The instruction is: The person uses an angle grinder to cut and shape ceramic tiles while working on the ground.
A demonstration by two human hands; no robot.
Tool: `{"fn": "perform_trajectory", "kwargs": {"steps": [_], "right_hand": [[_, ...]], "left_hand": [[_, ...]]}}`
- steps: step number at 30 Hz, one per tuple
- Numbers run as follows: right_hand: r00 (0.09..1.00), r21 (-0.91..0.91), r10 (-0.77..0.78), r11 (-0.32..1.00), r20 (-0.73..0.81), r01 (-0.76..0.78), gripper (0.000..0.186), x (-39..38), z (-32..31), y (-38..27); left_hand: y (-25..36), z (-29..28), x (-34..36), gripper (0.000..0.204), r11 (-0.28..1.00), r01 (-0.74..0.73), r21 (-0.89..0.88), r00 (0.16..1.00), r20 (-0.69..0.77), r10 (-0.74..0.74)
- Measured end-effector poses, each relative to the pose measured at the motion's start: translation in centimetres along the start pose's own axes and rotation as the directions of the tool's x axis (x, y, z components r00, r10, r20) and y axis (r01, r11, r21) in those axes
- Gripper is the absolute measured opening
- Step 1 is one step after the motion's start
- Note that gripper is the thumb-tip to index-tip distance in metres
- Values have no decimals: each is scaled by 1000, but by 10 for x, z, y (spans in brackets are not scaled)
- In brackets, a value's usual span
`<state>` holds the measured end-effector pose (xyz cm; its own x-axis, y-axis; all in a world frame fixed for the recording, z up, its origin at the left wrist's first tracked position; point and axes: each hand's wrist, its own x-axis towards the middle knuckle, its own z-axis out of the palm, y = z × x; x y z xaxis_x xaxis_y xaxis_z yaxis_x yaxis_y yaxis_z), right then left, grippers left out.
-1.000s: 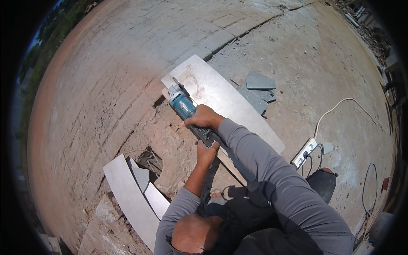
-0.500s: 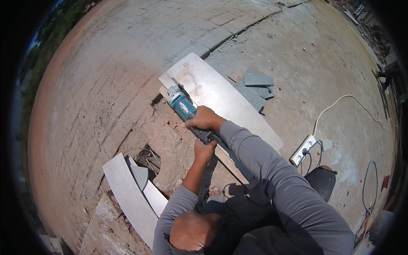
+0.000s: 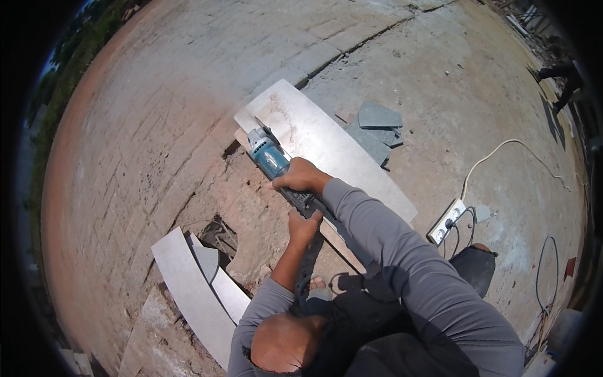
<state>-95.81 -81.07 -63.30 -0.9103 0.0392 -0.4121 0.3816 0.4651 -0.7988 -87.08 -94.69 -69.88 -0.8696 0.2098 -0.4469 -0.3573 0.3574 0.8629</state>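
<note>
My right hand [image 3: 304,175] wraps round the teal body of an angle grinder [image 3: 269,157]. Behind it, my left hand [image 3: 304,227] is closed on the tool's dark rear end. The grinder's disc stands on edge at the far left part of a long pale tile [image 3: 352,154], close to its left long side. Whether the disc's lower rim is in the tile is hidden. Reddish dust lies on the tile beside the disc, and a haze of dust hangs beyond its far end.
Broken grey-green tile pieces [image 3: 379,129] lie right of the long tile. A white power strip [image 3: 447,222] with plugged cords rests further right. Pale tile strips [image 3: 188,286] lie at the lower left by a hole in the broken ground [image 3: 221,234]. Another person's legs [image 3: 561,78] show far right.
The grinder and both my hands stay nearly in place. At the far right, the other person's legs have come further into view.
</note>
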Motion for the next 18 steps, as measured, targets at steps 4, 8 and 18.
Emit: {"fn": "perform_trajectory", "kwargs": {"steps": [4, 8, 18], "right_hand": [[1000, 18, 0, 1000, 4, 0, 81, -2, 2, 1], [1000, -34, 10, 999, -13, -10, 82, -8, 3, 2], [1000, -25, -1, 1000, 4, 1, 85, -20, 1, 7]], "left_hand": [[-1, 4, -9, 44, 999, 33, 9, 998, 48, -33], [-1, 2, -9, 48, 996, 83, -8, 992, 101, -82], [-2, 4, -10, 40, 999, 35, -32, 998, 58, -33]]}}
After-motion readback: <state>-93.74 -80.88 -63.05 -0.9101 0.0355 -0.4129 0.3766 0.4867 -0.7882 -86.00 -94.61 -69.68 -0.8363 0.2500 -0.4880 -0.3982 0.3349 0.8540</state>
